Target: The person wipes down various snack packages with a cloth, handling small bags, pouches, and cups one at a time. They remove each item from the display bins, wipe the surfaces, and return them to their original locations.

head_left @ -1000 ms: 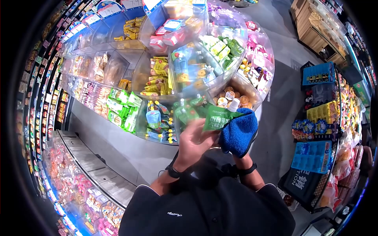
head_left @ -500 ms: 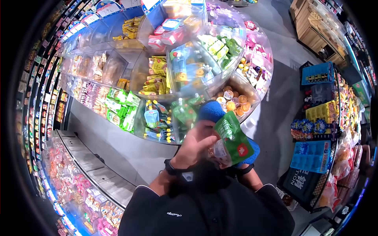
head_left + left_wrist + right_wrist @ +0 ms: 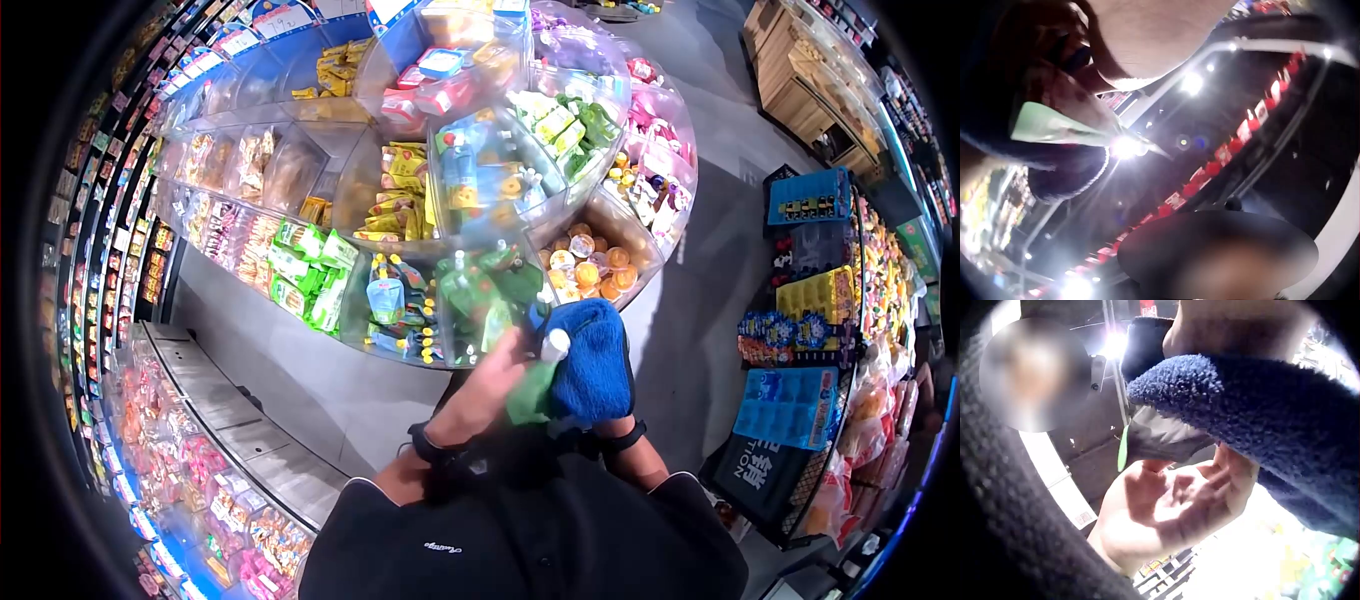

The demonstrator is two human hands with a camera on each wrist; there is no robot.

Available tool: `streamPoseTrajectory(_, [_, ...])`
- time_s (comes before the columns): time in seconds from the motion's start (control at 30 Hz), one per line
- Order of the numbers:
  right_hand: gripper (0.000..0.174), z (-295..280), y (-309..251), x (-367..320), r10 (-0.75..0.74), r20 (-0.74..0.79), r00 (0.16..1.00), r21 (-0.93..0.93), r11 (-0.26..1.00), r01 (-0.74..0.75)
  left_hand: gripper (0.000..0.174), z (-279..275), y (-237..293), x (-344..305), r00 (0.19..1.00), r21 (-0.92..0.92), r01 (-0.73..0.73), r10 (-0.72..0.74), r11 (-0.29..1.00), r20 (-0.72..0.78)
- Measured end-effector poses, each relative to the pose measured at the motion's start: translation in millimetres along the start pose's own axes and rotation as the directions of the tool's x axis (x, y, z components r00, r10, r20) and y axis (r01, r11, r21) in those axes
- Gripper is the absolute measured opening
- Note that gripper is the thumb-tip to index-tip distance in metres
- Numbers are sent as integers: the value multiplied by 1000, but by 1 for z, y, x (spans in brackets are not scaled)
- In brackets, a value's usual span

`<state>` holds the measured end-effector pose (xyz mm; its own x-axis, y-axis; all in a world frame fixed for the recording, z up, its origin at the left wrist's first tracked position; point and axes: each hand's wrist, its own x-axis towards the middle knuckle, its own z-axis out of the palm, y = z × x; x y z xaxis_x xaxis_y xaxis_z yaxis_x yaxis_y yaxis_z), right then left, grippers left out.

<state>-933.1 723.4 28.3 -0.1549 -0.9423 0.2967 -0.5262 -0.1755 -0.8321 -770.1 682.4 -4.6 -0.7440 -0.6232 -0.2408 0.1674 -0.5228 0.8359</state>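
Left hand grips green pouch; right hand partly under blue cloth beside that grip, can't tell closure; cloth drag could twist pouch loose

Tiered shop stand, loaded high
Green packets, yellow packets and round orange cups lie heaped in separate clear bins.

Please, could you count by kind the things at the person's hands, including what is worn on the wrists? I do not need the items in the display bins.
Green pouch with white cap: 1
Blue cloth: 1
Black wristbands: 2
Total: 4
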Motion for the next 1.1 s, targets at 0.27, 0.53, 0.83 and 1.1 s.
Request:
streamPoseTrajectory(0.27, [37, 36, 59, -36, 394, -205, 896, 652, 738, -175, 61, -7, 9, -12, 993, 352, -91, 112, 932, -39])
streamPoseTrajectory(0.53, [47, 25, 51, -27, 144, 18, 989, 236, 961, -144, 41, -35, -5, -9, 942, 492, -292, 337, 820, -3])
streamPoseTrajectory(0.83, [23, 43, 68, -20, 409, -184, 894, 575, 782, -240, 32, -95, -26, 12, 978, 296, -65, 120, 953, -171])
streamPoseTrajectory(1.1, [35, 24, 69, -41, 577, -176, 797, 907, 409, -96, 34, -227, -150, 57, 900, 313, 45, 97, 949, -425])
